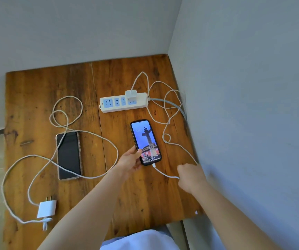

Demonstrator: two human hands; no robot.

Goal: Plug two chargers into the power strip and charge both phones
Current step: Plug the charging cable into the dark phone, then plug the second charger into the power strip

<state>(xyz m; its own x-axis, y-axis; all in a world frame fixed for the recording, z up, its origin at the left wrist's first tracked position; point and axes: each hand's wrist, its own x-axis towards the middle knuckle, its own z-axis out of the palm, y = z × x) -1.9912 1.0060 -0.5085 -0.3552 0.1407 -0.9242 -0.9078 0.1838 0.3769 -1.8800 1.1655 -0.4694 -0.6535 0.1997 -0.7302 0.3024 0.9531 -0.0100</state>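
Observation:
A white power strip (pixel 123 102) lies at the back of the wooden table (pixel 141 199), with one white charger (pixel 131 94) plugged into its right end. That charger's white cable (pixel 169 112) loops along the right wall and runs into the bottom of a lit phone (pixel 146 141) in a black case. My left hand (pixel 131 159) grips the lit phone's lower left edge. My right hand (pixel 190 175) is closed around the cable just right of the phone. A dark phone (pixel 68 155) lies at the left. The second charger (pixel 47 208) lies unplugged at the front left, its cable (pixel 98 138) crossing the dark phone.
Grey walls close off the table's back and right side. The power strip's grey cord (pixel 174 105) runs off toward the right wall. The table's left and front edges are open, and a light garment (pixel 139 239) shows at the front.

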